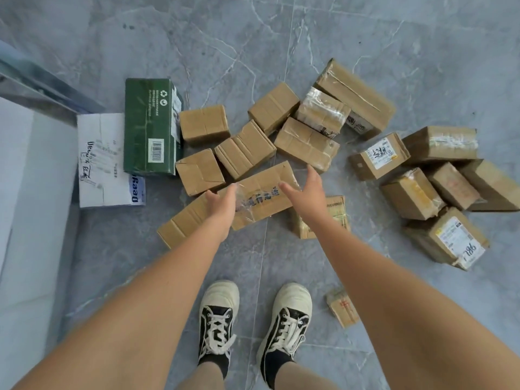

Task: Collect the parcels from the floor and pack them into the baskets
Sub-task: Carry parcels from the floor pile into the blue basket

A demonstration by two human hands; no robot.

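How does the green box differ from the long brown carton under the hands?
The green box is dark green with a white barcode label; the long brown carton is plain cardboard with blue printing under clear tape. The green box looks taller and blockier; the long brown carton is flat and elongated. No hand is near the green box, while the left hand and right hand reach over the carton. Both lie on the floor.

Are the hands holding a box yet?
No, nothing is held. Both the left hand and right hand reach open over the long cardboard box, fingers straight.

Both arms stretched down; left grip [222,205], right grip [305,190] open-fingered.
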